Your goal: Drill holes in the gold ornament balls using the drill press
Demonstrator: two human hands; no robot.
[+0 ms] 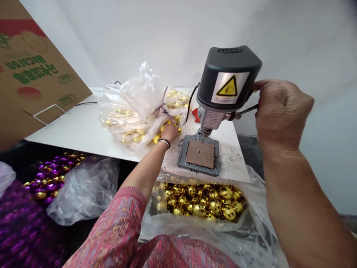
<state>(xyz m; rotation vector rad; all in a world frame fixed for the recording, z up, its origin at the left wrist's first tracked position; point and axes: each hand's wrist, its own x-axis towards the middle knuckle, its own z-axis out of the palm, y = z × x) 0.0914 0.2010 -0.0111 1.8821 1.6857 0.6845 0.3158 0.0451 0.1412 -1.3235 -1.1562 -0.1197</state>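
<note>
Right fingers [267, 85] clench the drill-press lever [247, 110] to work it; left fingers [170, 129], their grip unclear, touch the bagged gold baubles [156, 139] nearby.

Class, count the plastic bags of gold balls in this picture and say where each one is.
2: a tied bag on the white table, and an open bag just in front of the table, below the drill. Others may be hidden.

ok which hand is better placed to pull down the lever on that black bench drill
Probably the right hand: it grips the thin black metal lever, while the left hand sits at gold mirrored baubles in a clear plastic bag.
</note>
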